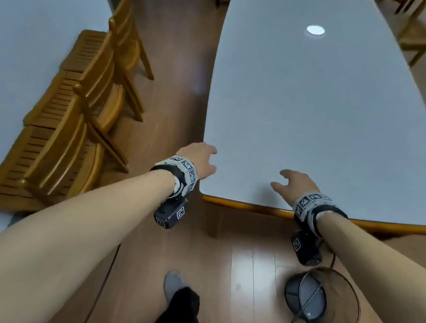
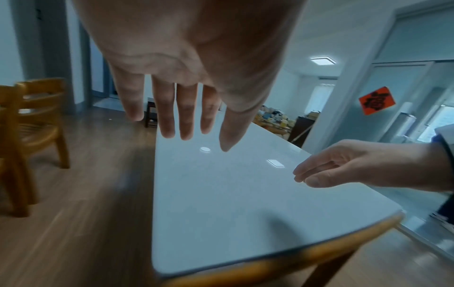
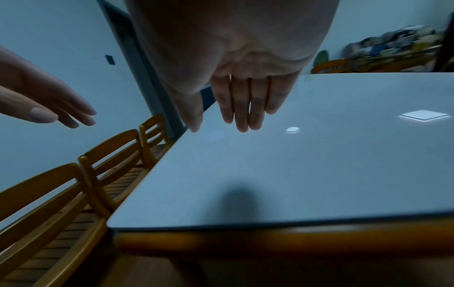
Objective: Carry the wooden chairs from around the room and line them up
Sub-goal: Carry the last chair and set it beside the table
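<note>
A: Where were the chairs?

B: Three wooden chairs [image 1: 71, 119] stood in a row on the left, seats tucked against the grey surface there. Another chair [image 1: 416, 35] sat past the table [image 1: 329, 110], far right.

A: Hands?

B: Left hand [image 1: 200, 159] and right hand [image 1: 294, 185] both hung over the table's near end, fingers loose, holding nothing. Touching it? Couldn't tell, pretty blurry.

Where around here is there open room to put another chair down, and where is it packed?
Bare wood floor runs between the row of three wooden chairs along the left and the grey table. More floor shows at the table's near end, beside the mesh bin. The row itself is packed, seats side by side. Both left hand and right hand are empty.
</note>
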The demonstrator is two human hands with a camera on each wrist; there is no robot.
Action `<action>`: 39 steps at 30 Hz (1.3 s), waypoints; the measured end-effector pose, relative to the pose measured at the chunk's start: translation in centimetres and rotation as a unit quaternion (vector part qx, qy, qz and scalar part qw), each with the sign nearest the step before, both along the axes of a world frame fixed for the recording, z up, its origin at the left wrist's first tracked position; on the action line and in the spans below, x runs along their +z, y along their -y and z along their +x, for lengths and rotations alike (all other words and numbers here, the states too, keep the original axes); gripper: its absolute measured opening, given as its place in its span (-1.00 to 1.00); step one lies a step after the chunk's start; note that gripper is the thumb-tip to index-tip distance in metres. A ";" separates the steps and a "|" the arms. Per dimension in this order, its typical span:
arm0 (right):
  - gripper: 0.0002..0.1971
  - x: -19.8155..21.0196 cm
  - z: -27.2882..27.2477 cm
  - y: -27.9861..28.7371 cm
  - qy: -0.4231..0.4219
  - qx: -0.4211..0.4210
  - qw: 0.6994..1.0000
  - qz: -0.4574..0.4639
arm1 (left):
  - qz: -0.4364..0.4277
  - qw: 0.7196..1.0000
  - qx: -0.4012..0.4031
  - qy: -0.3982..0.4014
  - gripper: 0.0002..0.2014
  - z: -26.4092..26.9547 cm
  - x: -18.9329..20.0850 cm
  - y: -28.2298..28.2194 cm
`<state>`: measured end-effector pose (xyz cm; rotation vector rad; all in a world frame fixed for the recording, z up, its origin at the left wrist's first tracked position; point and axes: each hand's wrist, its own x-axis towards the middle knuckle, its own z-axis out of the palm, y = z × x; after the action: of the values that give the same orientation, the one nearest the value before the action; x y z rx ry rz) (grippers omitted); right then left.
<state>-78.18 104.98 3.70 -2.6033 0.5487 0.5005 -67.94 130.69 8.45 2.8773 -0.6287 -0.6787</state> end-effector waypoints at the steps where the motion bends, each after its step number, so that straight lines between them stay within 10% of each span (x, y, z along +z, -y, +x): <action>1: -0.39 -0.3 -2.3 2.4 0.003 -0.014 1.000 0.004 | 0.001 1.000 -0.010 0.000 -0.44 -1.7 -0.1 2.5; 18: -0.40 1.9 -39.6 45.0 -0.003 -0.244 0.969 -0.024 | -0.014 0.978 -0.209 0.011 -0.54 -29.3 1.3 51.8; 39: -0.40 2.3 -39.3 93.6 -0.025 -0.326 0.943 -0.058 | -0.022 0.957 -0.289 0.008 -0.47 -25.7 0.3 105.0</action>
<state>-117.45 11.42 6.04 -2.3158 1.4193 0.3133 -93.68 25.64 8.80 2.6515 -1.4934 -0.6859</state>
